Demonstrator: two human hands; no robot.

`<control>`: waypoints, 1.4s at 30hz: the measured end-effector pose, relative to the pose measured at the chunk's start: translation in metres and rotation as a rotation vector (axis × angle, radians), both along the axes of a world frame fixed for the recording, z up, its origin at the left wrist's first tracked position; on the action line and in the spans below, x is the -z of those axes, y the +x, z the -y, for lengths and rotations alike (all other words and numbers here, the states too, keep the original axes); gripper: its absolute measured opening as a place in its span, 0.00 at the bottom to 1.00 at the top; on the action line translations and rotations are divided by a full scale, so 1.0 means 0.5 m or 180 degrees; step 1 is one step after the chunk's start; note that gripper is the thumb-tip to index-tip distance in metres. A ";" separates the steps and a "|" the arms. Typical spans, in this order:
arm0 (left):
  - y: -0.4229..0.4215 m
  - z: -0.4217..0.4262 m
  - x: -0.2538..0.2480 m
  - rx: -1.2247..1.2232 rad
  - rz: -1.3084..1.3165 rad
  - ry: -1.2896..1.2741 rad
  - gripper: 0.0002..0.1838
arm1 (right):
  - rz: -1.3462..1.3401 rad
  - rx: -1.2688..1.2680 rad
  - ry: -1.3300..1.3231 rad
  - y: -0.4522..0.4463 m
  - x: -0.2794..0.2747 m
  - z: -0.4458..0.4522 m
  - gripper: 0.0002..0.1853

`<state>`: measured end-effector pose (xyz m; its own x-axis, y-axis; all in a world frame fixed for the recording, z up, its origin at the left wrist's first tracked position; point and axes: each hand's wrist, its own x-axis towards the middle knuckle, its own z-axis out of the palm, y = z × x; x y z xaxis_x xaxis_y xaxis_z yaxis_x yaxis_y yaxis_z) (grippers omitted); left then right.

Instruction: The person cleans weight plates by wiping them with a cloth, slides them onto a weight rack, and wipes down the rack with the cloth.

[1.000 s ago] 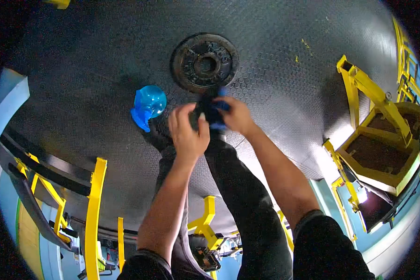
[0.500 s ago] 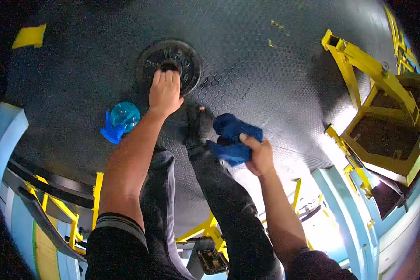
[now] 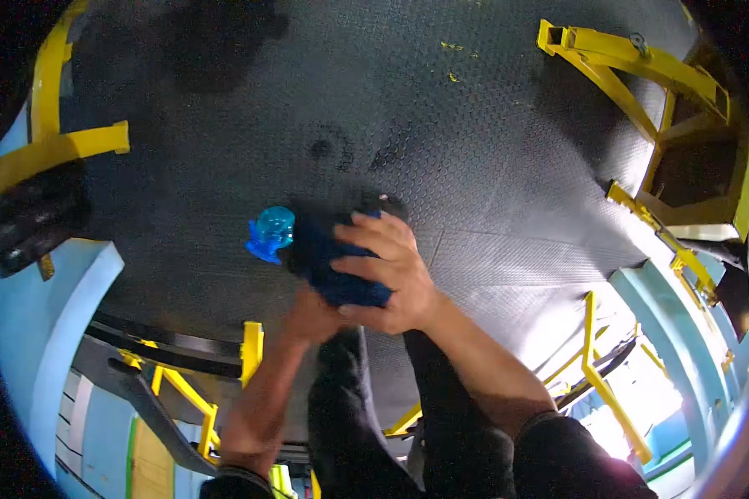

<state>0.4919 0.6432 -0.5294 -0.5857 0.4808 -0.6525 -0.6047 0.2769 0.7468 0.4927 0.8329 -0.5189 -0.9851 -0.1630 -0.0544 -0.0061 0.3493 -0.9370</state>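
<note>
A dark blue cloth (image 3: 345, 270) is pressed under the spread fingers of my right hand (image 3: 395, 270), against a dark round object, probably the weight plate, mostly hidden behind the cloth. My left hand (image 3: 316, 314) is below it, its fingers hidden behind the cloth and plate. To the left on the black floor (image 3: 250, 150) lies a clear blue round bottle (image 3: 275, 226) with a bright blue part (image 3: 264, 248). A faint ring mark shows on the floor above my hands.
Yellow metal frames stand at the upper right (image 3: 641, 62) and upper left (image 3: 79, 148). More yellow bars (image 3: 612, 382) and light blue posts (image 3: 678, 333) are at the lower right. My legs (image 3: 354, 424) are below my hands.
The weight plate has left its spot on the floor and come up toward me. My right hand has moved left with the blue cloth, onto it. My left hand is now lower.
</note>
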 end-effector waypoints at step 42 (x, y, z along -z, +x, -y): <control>0.127 0.089 -0.313 -0.2237 0.1724 -0.0180 0.30 | 0.4182 0.0068 -0.0287 0.229 -0.188 0.204 0.27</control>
<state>0.5554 0.5989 -0.3730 -0.3375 0.0849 -0.9375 -0.9150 -0.2635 0.3055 0.6074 0.7308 -0.4250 -0.2092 -0.2015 -0.9569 0.9257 0.2745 -0.2602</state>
